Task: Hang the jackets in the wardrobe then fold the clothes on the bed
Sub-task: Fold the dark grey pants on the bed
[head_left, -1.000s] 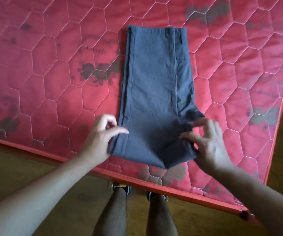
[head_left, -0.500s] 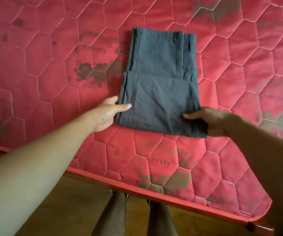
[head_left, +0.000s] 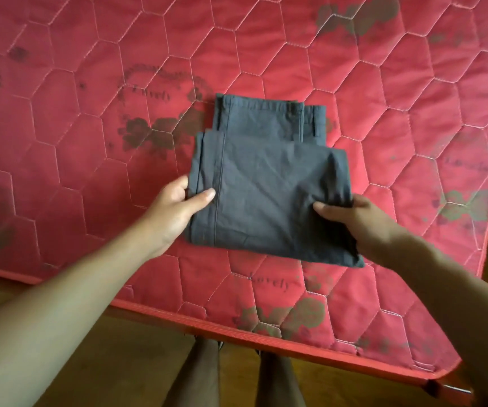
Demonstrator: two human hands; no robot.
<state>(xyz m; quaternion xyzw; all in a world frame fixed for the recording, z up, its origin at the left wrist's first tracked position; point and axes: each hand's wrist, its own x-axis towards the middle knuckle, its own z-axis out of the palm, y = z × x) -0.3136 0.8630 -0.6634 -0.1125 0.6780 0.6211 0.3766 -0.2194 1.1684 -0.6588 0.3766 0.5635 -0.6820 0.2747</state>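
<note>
Dark grey trousers (head_left: 266,183) lie folded into a compact rectangle on the red quilted mattress (head_left: 89,142), the waistband showing at the far edge under the top layer. My left hand (head_left: 178,207) holds the left edge of the folded bundle, thumb on top and fingers tucked under the cloth. At the bundle's right edge my right hand (head_left: 351,218) grips the cloth the same way, thumb lying on top. No jackets or wardrobe are in view.
The mattress's near edge (head_left: 236,330) runs diagonally across the bottom, with its corner at the lower right. Wooden floor (head_left: 60,377) lies below it, and my two legs (head_left: 236,377) stand close to the edge. Another strip of floor shows past the right edge.
The lower part of the trousers was folded up over the upper part, making a shorter bundle. Both hands moved away from me with the cloth and now hold the bundle's sides.
</note>
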